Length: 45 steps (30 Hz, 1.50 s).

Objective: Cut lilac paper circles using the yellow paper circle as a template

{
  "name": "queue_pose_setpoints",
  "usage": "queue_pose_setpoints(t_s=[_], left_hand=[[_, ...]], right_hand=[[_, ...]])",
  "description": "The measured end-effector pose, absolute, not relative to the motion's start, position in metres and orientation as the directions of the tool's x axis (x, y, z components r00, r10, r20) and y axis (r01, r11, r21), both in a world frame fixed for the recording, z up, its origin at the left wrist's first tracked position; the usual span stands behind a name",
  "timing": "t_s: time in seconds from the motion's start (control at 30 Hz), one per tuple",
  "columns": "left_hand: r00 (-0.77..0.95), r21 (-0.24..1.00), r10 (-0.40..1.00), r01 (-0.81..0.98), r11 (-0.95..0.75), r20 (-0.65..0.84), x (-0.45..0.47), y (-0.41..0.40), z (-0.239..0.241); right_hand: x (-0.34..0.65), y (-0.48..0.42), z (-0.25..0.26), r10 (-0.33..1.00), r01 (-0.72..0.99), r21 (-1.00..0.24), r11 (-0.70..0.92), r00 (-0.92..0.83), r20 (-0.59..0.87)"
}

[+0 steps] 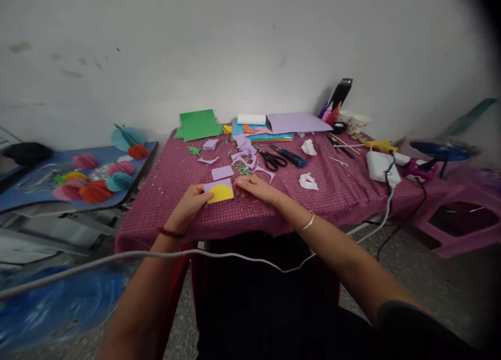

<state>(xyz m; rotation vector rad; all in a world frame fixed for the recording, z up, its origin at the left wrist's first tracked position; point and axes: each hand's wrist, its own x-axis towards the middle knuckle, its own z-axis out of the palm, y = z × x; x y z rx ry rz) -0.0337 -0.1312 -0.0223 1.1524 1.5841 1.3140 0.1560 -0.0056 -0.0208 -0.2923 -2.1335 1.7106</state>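
A small purple paper rectangle with a yellow paper piece with a rounded edge lying over it is pinched at its left side by my left hand, the thumb on top. My right hand has its fingers curled together at the right edge of the same paper; their tips are partly hidden. Just beyond lies another purple rectangle. Purple paper scraps and green bits are heaped behind it. Black-handled scissors and a blue utility knife rest to the right of the scraps.
Green sheets, a large purple sheet and a white roll lie along the wall. Crumpled tissues, paper cups and a white power box are at right. Paper ornaments cover the blue table. A white cable crosses in front.
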Motion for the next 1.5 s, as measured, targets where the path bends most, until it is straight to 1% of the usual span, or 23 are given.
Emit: queue_pose_setpoints(t_s=[0.1,0.2,0.37,0.47,0.57,0.63,0.67,0.77,0.87,0.97,1.07,1.13,1.23,1.27,1.3,1.37,1.43,1.5], left_hand=[[-0.285,0.998,0.957,0.034,0.059,-0.047,-0.019,-0.137,-0.007],[-0.208,0.993,0.972,-0.066,0.095,-0.107,-0.001,-0.139,0.012],[-0.058,0.979,0.985,-0.134,0.155,-0.164,0.024,-0.125,0.03],[-0.024,0.975,0.986,-0.156,0.157,-0.162,0.039,-0.118,0.033],[-0.071,0.967,0.992,-0.238,0.086,-0.105,0.058,-0.121,0.029],[-0.149,0.961,0.988,-0.275,0.003,-0.046,0.071,-0.128,0.022],[-0.211,0.964,0.978,-0.262,-0.048,-0.008,0.078,-0.131,0.017],[-0.39,0.982,0.914,-0.101,-0.16,0.109,0.097,-0.141,0.001],[-0.465,0.979,0.863,0.048,-0.201,0.2,0.106,-0.15,-0.012],[-0.48,0.977,0.851,0.126,-0.173,0.213,0.106,-0.156,-0.019],[-0.499,0.98,0.844,0.111,-0.164,0.198,0.103,-0.158,-0.023],[-0.514,0.983,0.838,0.093,-0.161,0.186,0.102,-0.159,-0.025],[-0.576,0.981,0.796,0.061,-0.184,0.185,0.105,-0.157,-0.024],[-0.606,0.978,0.775,0.03,-0.206,0.182,0.106,-0.156,-0.022],[-0.634,0.97,0.757,-0.045,-0.238,0.156,0.107,-0.155,-0.02],[-0.639,0.921,0.768,-0.271,-0.28,0.045,0.109,-0.153,-0.015],[-0.557,0.846,0.827,-0.476,-0.241,-0.078,0.108,-0.149,-0.01],[-0.436,0.779,0.885,-0.608,-0.153,-0.166,0.105,-0.146,-0.007]], right_hand=[[0.162,-0.026,-0.01,0.445,-0.084,-0.991,0.105,-0.887,0.122],[0.167,-0.045,-0.003,0.534,-0.104,-0.994,-0.035,-0.843,0.069],[0.179,-0.058,0.003,0.681,-0.194,-0.961,-0.2,-0.733,0.006],[0.19,-0.058,0.003,0.734,-0.274,-0.926,-0.259,-0.679,-0.004],[0.2,-0.062,0.0,0.779,-0.362,-0.886,-0.291,-0.627,0.001],[0.205,-0.065,-0.003,0.806,-0.402,-0.866,-0.296,-0.592,0.0],[0.206,-0.067,-0.005,0.817,-0.415,-0.861,-0.294,-0.577,-0.001],[0.207,-0.073,-0.01,0.849,-0.429,-0.862,-0.269,-0.529,-0.001],[0.208,-0.079,-0.013,0.885,-0.43,-0.877,-0.215,-0.466,0.011],[0.211,-0.084,-0.012,0.902,-0.381,-0.92,-0.091,-0.423,0.087],[0.215,-0.087,-0.01,0.891,-0.307,-0.951,0.037,-0.42,0.171],[0.216,-0.088,-0.01,0.882,-0.292,-0.954,0.064,-0.431,0.191],[0.216,-0.087,-0.012,0.87,-0.295,-0.954,0.046,-0.457,0.183],[0.215,-0.087,-0.014,0.865,-0.301,-0.953,0.021,-0.473,0.168],[0.214,-0.087,-0.015,0.855,-0.309,-0.951,-0.013,-0.496,0.149],[0.212,-0.088,-0.018,0.823,-0.327,-0.941,-0.088,-0.556,0.116],[0.212,-0.088,-0.019,0.788,-0.354,-0.927,-0.125,-0.603,0.124],[0.213,-0.089,-0.019,0.768,-0.389,-0.916,-0.099,-0.615,0.179]])
